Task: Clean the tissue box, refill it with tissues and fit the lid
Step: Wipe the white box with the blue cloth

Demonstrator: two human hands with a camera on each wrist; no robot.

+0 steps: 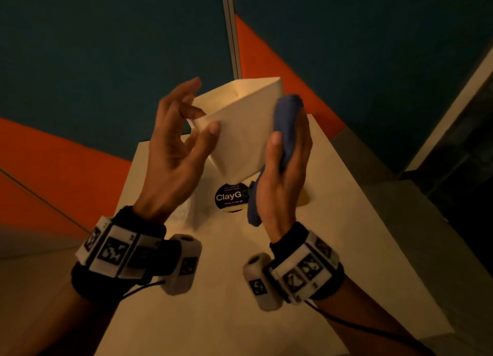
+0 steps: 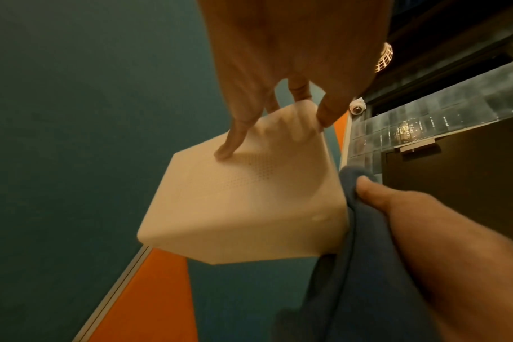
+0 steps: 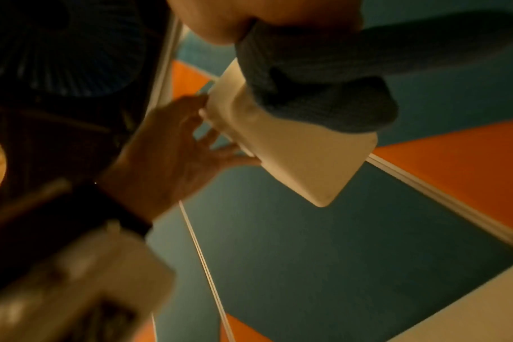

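Observation:
I hold a white, lidless cube tissue box tilted in the air above the table. My left hand pinches its left corner, thumb on the outer face and a finger inside the rim. In the left wrist view the thumb and fingers lie on the box. My right hand grips a folded blue cloth and presses it against the box's right side. The right wrist view shows the cloth lying against the box. The box's inside is mostly hidden.
Below my hands is a white table with a round black "ClayGo" label. A pale crinkled packet lies left of it and a yellowish object right of it. Teal and orange wall panels stand behind. The table's edge runs down the right.

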